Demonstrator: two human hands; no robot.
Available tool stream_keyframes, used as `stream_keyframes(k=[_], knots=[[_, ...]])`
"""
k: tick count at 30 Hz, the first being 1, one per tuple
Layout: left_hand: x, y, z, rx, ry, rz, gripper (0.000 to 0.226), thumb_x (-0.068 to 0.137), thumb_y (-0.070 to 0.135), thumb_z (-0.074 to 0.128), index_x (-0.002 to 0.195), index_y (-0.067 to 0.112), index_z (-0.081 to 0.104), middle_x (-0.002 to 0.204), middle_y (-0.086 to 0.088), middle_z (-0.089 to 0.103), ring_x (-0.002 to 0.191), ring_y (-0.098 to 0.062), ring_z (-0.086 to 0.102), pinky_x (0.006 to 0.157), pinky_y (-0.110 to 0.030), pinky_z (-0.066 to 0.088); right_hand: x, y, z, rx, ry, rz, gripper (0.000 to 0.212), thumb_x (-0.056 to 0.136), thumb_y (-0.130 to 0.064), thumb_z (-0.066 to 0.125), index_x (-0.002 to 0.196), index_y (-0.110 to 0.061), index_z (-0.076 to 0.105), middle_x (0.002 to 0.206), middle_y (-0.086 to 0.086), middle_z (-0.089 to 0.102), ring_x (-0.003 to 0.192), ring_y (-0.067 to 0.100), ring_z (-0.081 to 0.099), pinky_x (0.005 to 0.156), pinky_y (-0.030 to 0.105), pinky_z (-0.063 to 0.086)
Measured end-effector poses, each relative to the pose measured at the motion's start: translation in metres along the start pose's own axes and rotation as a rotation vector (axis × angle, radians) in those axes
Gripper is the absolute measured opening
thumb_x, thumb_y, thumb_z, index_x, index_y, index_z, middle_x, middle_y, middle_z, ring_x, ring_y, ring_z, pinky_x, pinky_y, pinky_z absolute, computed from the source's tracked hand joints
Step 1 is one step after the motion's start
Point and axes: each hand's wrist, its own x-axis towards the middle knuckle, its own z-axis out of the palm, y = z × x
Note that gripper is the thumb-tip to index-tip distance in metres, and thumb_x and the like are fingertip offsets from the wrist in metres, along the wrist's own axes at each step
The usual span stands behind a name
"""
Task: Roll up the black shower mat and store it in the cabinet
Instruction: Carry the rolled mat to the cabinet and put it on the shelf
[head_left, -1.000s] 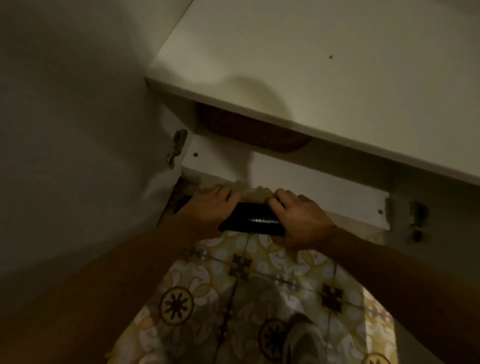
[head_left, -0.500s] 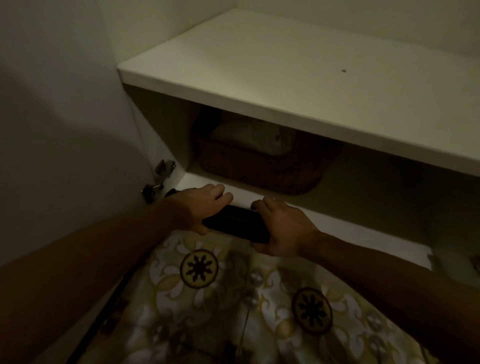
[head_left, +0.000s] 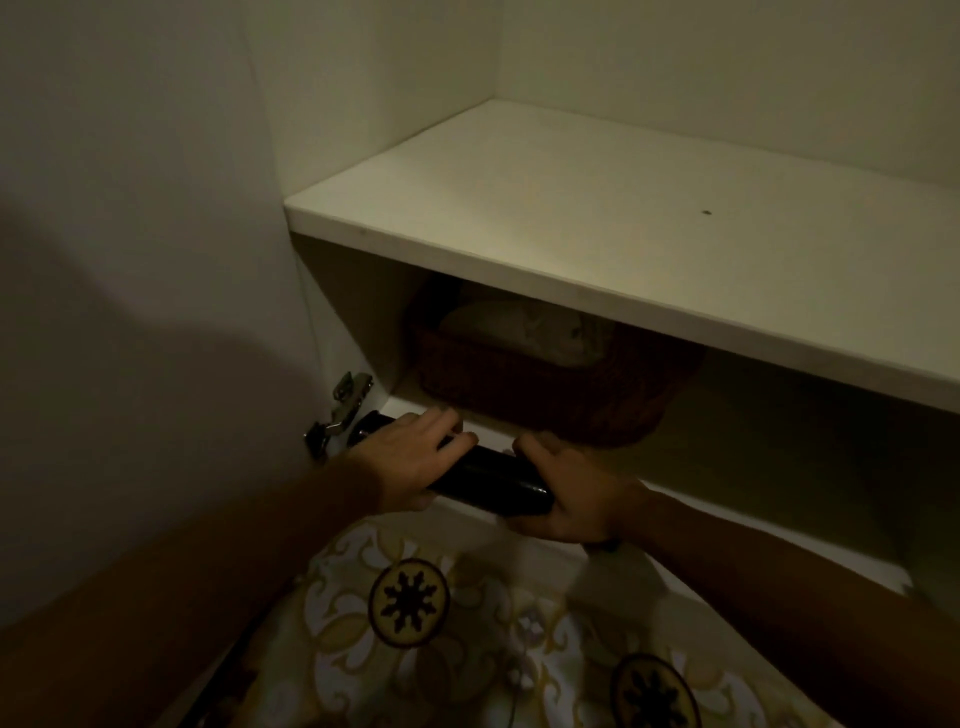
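Note:
The black shower mat (head_left: 491, 480) is rolled into a tight, glossy tube lying sideways at the front lip of the open white cabinet's bottom shelf (head_left: 737, 525). My left hand (head_left: 410, 462) wraps over its left part, with the roll's end sticking out past it near the hinge. My right hand (head_left: 566, 493) grips its right end from the side and below. Both hands hold the roll level at the shelf edge.
A dark woven basket (head_left: 540, 384) with pale cloth inside sits on the bottom shelf just behind the roll. A white upper shelf (head_left: 623, 244) overhangs it. The open door (head_left: 130, 312) and its metal hinge (head_left: 340, 410) stand at left. Patterned floor tiles (head_left: 415, 623) lie below.
The roll and both hands have risen from floor level to the bottom shelf's front edge. My view tilted up, revealing the basket and the cabinet's interior.

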Motion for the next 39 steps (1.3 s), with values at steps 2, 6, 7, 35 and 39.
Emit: stream_keyframes(k=[2, 6, 7, 35, 39], knots=[[-0.004, 0.003, 0.006, 0.089, 0.074, 0.012, 0.081, 0.064, 0.031, 0.079, 0.134, 0.010, 0.045, 0.121, -0.013, 0.050, 0.104, -0.029, 0.052, 0.085, -0.042, 0.049, 0.001, 0.003, -0.001, -0.163, 0.051, -0.069, 0.067, 0.081, -0.071, 0.064, 0.125, -0.027, 0.038, 0.114, 0.004, 0.045, 0.089, 0.018, 0.048, 0.073, 0.036, 0.050], [0.001, 0.011, 0.010, 0.139, 0.138, -0.071, 0.091, 0.053, 0.036, 0.080, 0.133, 0.006, 0.051, 0.113, -0.013, 0.055, 0.096, -0.030, 0.054, 0.078, -0.042, 0.050, -0.001, 0.008, -0.010, -0.388, 0.086, -0.094, 0.076, 0.087, -0.075, 0.049, 0.137, -0.018, 0.046, 0.123, 0.012, 0.050, 0.095, 0.026, 0.057, 0.068, 0.034, 0.049], [0.003, 0.012, 0.010, 0.126, 0.138, -0.093, 0.093, 0.054, 0.036, 0.080, 0.136, 0.006, 0.049, 0.113, -0.012, 0.055, 0.097, -0.029, 0.054, 0.079, -0.042, 0.050, -0.002, 0.009, -0.009, -0.431, 0.095, -0.091, 0.078, 0.089, -0.075, 0.043, 0.140, -0.017, 0.045, 0.123, 0.012, 0.052, 0.095, 0.027, 0.058, 0.066, 0.034, 0.050], [0.030, 0.025, -0.010, 0.177, -0.016, -0.289, 0.070, 0.074, 0.000, 0.037, 0.143, 0.004, 0.043, 0.128, -0.021, 0.053, 0.114, -0.038, 0.054, 0.093, -0.046, 0.047, -0.050, 0.016, -0.005, -0.485, -0.039, 0.333, 0.078, 0.105, -0.027, 0.046, 0.160, -0.027, -0.009, 0.158, 0.024, 0.020, 0.119, 0.041, 0.052, 0.082, 0.044, 0.052], [0.029, 0.021, -0.009, 0.199, -0.006, -0.274, 0.064, 0.070, 0.002, 0.043, 0.133, 0.000, 0.053, 0.116, -0.024, 0.057, 0.103, -0.040, 0.058, 0.080, -0.045, 0.049, -0.043, 0.010, -0.004, -0.521, -0.085, 0.331, 0.085, 0.101, -0.011, 0.048, 0.159, -0.020, -0.015, 0.158, 0.029, 0.015, 0.119, 0.045, 0.052, 0.081, 0.048, 0.053]])
